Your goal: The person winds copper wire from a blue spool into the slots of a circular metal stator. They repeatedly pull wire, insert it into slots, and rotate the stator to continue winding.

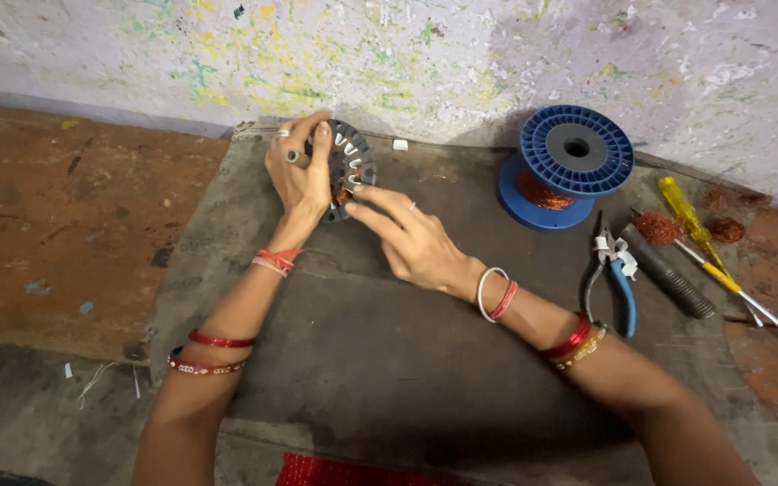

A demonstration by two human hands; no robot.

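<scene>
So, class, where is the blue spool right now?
In the head view the blue spool stands on the mat at the upper right, against the wall, just above the pliers.

Both arms reach forward from the lower edge of the view and draw together at the far end. The left arm [218, 333] runs up from the lower left, nearly straight, wearing red bangles near the forearm and a red thread band at the wrist. The left hand [302, 175] is raised with its back toward the camera, fingers curled in a grip and a ring on one finger. The right arm [605, 360] comes in from the lower right, slanting toward the left hand, with a white and red bangles. The right hand [411, 236] lies palm down, its fingers [373, 194] stretched out, tips just beside the left palm.
</scene>
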